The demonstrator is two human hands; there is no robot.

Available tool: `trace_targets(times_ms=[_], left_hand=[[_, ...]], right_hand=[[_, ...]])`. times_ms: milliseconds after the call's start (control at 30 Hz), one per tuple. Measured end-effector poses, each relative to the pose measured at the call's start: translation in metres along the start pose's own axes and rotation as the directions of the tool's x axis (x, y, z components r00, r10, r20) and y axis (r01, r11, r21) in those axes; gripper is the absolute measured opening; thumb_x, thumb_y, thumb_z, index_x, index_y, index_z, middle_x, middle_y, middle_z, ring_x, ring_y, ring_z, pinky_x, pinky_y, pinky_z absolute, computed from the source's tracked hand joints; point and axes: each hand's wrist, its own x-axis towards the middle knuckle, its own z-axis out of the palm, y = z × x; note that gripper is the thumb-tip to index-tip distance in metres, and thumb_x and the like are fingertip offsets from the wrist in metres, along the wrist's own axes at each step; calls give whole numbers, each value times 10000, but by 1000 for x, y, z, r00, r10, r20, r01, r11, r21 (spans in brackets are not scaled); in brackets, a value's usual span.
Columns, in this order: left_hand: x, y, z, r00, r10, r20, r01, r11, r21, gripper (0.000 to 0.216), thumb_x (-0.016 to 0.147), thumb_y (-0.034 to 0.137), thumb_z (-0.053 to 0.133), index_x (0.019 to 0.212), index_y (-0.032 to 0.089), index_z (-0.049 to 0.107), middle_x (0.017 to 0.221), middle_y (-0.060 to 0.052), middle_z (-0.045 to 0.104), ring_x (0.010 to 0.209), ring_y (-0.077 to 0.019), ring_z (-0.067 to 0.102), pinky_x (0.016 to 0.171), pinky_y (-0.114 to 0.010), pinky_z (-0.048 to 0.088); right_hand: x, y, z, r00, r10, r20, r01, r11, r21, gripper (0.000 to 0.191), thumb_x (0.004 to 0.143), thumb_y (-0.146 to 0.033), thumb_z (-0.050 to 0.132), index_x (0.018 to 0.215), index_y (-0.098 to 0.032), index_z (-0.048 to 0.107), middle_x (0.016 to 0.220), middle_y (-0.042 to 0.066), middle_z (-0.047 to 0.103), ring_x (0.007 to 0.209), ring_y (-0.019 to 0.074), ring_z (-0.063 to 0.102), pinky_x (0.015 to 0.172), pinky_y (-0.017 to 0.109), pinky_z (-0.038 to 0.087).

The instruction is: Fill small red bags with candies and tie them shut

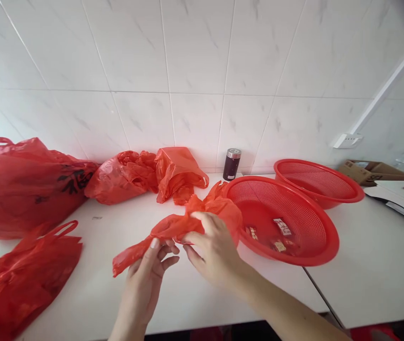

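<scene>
Both hands, left (145,279) and right (212,246), pinch a crumpled red bag (187,222) beside the basket rim (326,251).

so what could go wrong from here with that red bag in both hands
The thin red bag is bunched between the left hand and right hand; a hard tug might tear it. It hangs against the rim of the near red basket, so pulling could drag the basket and its small packets.

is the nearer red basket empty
No, the nearer red basket holds a few small wrapped packets on its bottom, beside the red bag the two hands hold.
</scene>
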Motion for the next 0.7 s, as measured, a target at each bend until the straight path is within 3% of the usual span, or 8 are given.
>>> trace_targets(times_ms=[67, 133, 233, 333, 433, 533, 600, 700], left_hand=[[-8, 0, 0, 999, 37, -12, -36, 997, 71, 235, 752, 426, 709, 744, 191, 698, 777, -37, 642, 764, -197, 613, 656, -325, 573], [-14, -2, -12, 992, 83, -100, -68, 988, 142, 188, 691, 367, 767, 708, 188, 713, 769, -44, 661, 742, -213, 629, 685, -368, 595], [-20, -5, -39, 963, 81, -259, -41, 987, 158, 183, 624, 337, 818, 710, 196, 739, 782, -49, 690, 769, -233, 655, 722, -391, 622], [-25, -6, -56, 951, 15, -308, 13, 996, 86, 211, 599, 348, 840, 727, 204, 754, 791, -43, 711, 780, -218, 665, 737, -358, 629], [-30, -6, -51, 966, -15, -257, 37, 996, 83, 206, 629, 342, 827, 743, 187, 752, 798, -42, 714, 771, -201, 658, 762, -342, 619], [-37, -7, -36, 975, -45, -217, 68, 993, 101, 214, 625, 345, 826, 708, 171, 735, 777, -38, 698, 757, -196, 644, 759, -332, 613], [-41, -9, -28, 975, -83, -208, 106, 989, 101, 223, 617, 355, 831, 693, 169, 732, 772, -41, 696, 764, -201, 641, 781, -346, 608], [-49, -13, -22, 969, -166, -185, 181, 981, 67, 262, 584, 386, 849, 691, 168, 750, 762, -57, 710, 768, -229, 655, 780, -390, 609]], right_hand=[[-3, 8, 15, 1000, 26, 13, -24, 991, -134, 299, 858, -168, 517, 1053, -319, 686, 1423, 62, 429, 1280, 306, 414, 993, 491, 409], [-3, 28, 20, 995, 104, 13, -98, 968, -232, 456, 820, -57, 471, 1184, -274, 640, 1436, 100, 422, 1220, 309, 468, 943, 479, 434], [-2, 53, 15, 984, 177, 35, -163, 956, -245, 562, 820, -9, 423, 1318, -241, 542, 1230, 113, 595, 1021, 260, 576, 843, 417, 476], [-4, 52, 12, 990, 143, 18, -139, 981, -135, 442, 860, -34, 418, 1220, -218, 597, 974, 77, 668, 897, 219, 598, 790, 359, 483], [-13, 29, 26, 999, 40, -10, -39, 998, 40, 274, 855, -63, 465, 1009, -200, 646, 877, 50, 661, 816, 189, 592, 743, 321, 478], [-26, 6, 52, 993, -107, 40, 94, 964, 249, 238, 839, -74, 484, 967, -213, 629, 852, 17, 663, 790, 159, 597, 716, 278, 488], [-31, 1, 71, 989, -144, 22, 129, 938, 322, 265, 855, -84, 455, 1011, -219, 621, 935, 30, 673, 856, 158, 612, 742, 272, 506], [-31, 7, 90, 994, -87, -62, 102, 950, 295, 283, 894, -153, 437, 1122, -202, 598, 1215, 102, 607, 1107, 203, 563, 890, 345, 506]])
